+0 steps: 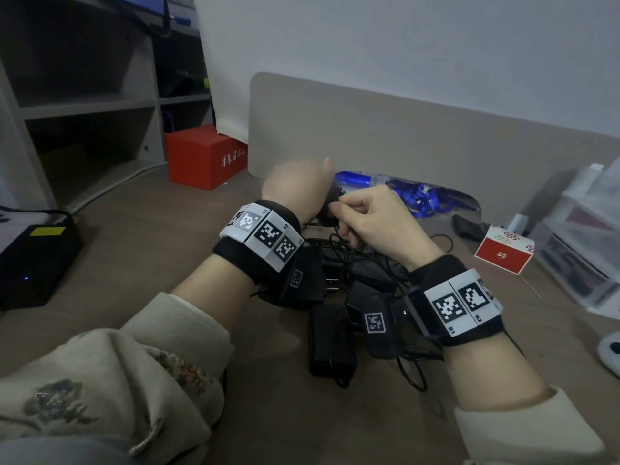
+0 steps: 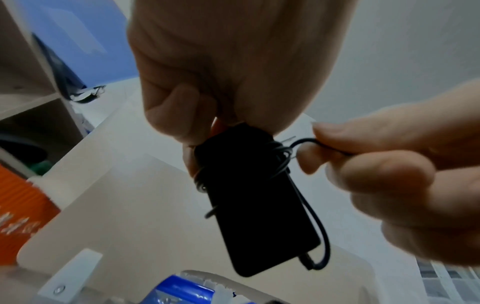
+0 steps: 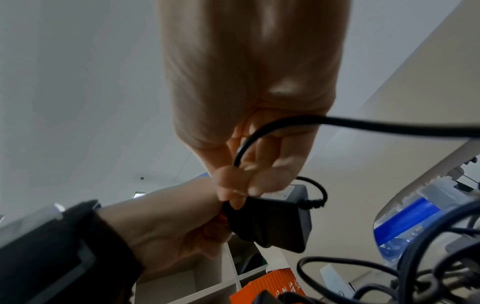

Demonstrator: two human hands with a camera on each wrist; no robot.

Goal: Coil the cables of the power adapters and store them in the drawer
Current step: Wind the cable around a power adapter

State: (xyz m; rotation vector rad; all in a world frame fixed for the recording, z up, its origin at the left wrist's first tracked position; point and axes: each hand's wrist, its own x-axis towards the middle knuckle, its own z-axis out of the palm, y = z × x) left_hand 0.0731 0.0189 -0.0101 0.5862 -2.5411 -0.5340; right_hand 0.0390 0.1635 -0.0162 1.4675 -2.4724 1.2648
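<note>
Desk [image 1: 151,250]: left hand [image 1: 298,189] grips adapter [image 2: 257,205]; right hand [image 1: 375,223] pinches cable [image 2: 301,142].

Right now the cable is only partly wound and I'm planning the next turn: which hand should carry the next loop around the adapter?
The right hand. It already pinches the loose cable beside the adapter, while the left hand grips the adapter's upper end and steadies it.

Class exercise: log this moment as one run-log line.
left hand: grips adapter | right hand: pinches cable | cable partly wound | other adapters on desk
</note>
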